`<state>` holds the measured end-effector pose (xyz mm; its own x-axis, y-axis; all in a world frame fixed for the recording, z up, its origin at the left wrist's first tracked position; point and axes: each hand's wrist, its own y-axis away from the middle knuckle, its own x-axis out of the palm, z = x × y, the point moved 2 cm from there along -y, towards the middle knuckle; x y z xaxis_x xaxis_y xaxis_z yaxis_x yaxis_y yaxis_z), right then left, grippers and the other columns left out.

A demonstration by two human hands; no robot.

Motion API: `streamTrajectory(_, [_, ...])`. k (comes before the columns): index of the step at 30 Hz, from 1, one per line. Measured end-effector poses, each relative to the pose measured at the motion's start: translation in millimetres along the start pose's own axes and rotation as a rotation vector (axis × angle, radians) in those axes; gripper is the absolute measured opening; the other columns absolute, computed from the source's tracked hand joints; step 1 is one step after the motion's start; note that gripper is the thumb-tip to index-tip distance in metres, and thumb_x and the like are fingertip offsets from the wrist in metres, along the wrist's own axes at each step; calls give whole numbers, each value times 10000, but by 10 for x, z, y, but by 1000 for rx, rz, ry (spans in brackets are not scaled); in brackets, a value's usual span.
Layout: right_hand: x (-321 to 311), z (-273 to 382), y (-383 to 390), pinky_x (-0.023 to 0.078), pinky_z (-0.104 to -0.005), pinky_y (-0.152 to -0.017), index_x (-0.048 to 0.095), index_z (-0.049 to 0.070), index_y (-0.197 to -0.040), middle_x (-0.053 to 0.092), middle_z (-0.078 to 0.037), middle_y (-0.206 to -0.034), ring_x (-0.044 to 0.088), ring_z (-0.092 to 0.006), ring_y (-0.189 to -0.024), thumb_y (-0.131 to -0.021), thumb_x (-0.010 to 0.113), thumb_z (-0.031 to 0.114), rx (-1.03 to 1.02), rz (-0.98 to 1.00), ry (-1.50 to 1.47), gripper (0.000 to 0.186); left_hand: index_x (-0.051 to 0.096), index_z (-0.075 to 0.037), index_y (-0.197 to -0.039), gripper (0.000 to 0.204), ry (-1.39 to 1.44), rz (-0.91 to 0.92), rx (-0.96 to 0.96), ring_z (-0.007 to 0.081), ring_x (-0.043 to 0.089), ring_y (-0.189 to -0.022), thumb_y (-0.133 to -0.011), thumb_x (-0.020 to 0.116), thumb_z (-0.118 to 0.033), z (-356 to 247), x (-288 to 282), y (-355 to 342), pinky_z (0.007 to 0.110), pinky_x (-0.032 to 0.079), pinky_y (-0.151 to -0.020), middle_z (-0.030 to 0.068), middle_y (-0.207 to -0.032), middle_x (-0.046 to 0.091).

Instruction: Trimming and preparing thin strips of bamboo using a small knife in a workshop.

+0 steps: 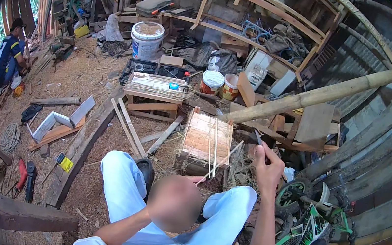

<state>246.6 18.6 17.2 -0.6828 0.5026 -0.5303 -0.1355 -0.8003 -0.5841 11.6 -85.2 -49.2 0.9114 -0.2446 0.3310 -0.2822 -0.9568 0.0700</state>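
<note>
Between my knees my left hand (194, 179) pinches a thin bamboo strip (223, 163), which slants up and to the right. Much of that hand is hidden behind a blurred patch. My right hand (269, 169), raised on the right, is closed around a small knife (258, 137) whose blade points up and left. The knife is apart from the strip. In front of me stands a low wooden block-like stand (193, 139). Two narrow strips (215, 147) lie lengthwise on its top, and the held strip passes over its near right corner.
A low bench (152, 94) holds many thin strips and a blue tape measure (174, 86). Buckets (146, 41) stand behind it. A bamboo pole (318, 96) slants across the right, above a small green bicycle (311, 222). Power tools (30, 180) lie left; another person (9, 56) crouches far left.
</note>
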Motion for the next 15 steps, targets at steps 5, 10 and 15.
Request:
streamTrajectory(5, [100,350,415,506,-305,-664,700,67,-1036,696,-151,-882,664,-210,-696,-853,628,124,-104,284,-121,205,577,-66,-1238,313,22,-139,37,22,399,-597,-954,538,-193,42,-57,-173,186,317,-481,-48,-738,508])
streamTrajectory(10, [249,588,806,436,-337,-453,706,88,-1028,587,-87,-611,568,-220,-481,-811,692,182,-274,397,25,236,567,-55,-1245,323,18,-154,10,14,391,-579,-946,547,-174,40,-15,-205,177,297,-476,-34,-750,531])
streamTrajectory(15, [198,442,630,442,-347,-468,709,98,-1022,589,-92,-617,575,-231,-496,-819,680,172,-231,285,-4,218,583,-48,-1225,310,7,-127,45,10,373,-553,-941,554,-167,-19,81,-137,164,273,-468,-31,-745,532])
